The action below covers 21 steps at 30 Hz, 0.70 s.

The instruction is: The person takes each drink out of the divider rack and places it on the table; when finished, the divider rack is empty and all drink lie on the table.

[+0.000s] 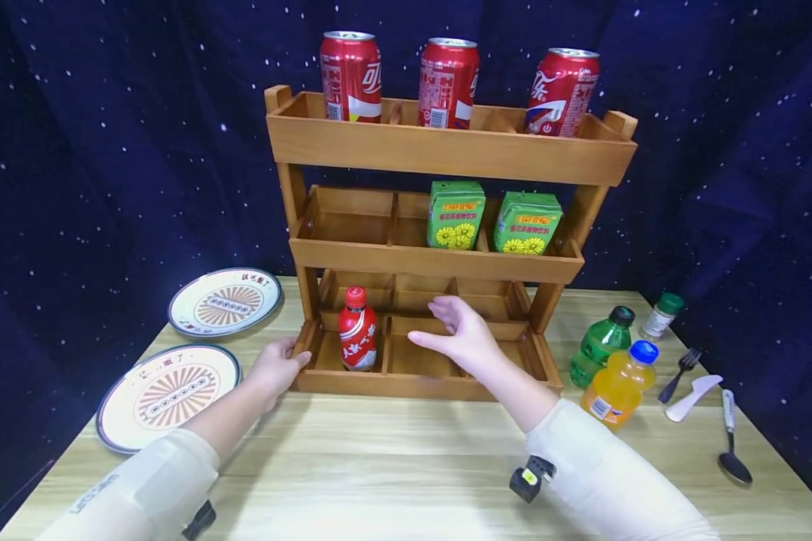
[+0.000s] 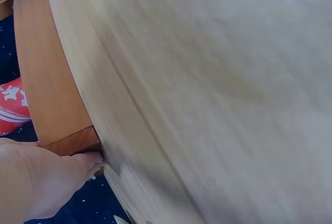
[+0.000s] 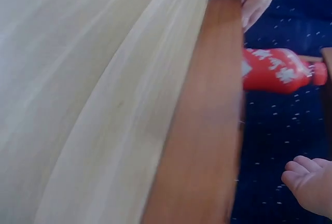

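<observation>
A three-tier wooden rack (image 1: 413, 259) stands on the table. My left hand (image 1: 277, 368) grips the lower left front corner of it; in the left wrist view, that hand (image 2: 46, 177) has its thumb against the end of the bottom board (image 2: 49, 63). A red bottle (image 1: 358, 334) with a red cap stands upright in the bottom tier's left compartment, just right of my left hand. My right hand (image 1: 463, 338) hovers before the bottom tier's middle, holding nothing, thumb spread from the fingers. The right wrist view shows its fingertips (image 3: 303, 167) apart from the red bottle (image 3: 280, 71).
Three red cola cans (image 1: 449, 83) stand on the top tier, two green drink cartons (image 1: 456, 216) on the middle one. Two plates (image 1: 169, 398) lie at left. At right are a green bottle (image 1: 598, 346), an orange drink bottle (image 1: 619, 383), a green-capped shaker (image 1: 662, 315) and cutlery (image 1: 693, 398).
</observation>
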Each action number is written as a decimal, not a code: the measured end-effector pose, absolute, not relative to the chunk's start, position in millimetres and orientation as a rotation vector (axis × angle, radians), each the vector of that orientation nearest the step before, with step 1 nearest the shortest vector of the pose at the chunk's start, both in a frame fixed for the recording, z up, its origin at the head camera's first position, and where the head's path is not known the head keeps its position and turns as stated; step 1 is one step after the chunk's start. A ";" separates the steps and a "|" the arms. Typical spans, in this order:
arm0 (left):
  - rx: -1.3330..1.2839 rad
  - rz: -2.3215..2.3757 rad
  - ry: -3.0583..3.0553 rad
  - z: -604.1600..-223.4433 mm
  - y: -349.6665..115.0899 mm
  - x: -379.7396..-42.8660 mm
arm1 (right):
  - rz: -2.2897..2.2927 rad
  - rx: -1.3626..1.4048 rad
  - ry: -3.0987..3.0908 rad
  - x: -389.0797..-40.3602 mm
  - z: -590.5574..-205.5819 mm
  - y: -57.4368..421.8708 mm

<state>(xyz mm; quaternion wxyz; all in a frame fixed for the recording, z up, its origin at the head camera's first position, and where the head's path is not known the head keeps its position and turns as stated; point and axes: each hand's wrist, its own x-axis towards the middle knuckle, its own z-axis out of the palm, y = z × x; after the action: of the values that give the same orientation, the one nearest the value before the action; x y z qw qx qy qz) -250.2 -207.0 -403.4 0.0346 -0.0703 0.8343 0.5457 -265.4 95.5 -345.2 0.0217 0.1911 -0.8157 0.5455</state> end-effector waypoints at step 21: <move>-0.213 1.734 2.541 -408.7 -210.2 -252.2 | 1.563 0.693 -2.640 -295.9 -367.6 -3.6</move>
<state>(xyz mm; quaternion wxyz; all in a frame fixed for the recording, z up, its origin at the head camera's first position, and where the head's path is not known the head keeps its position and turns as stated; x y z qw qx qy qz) -252.2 -210.2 -408.7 0.0291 -0.0691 0.8236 0.5621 -295.9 -3.6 -367.6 -0.0019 0.2204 -0.8394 0.4968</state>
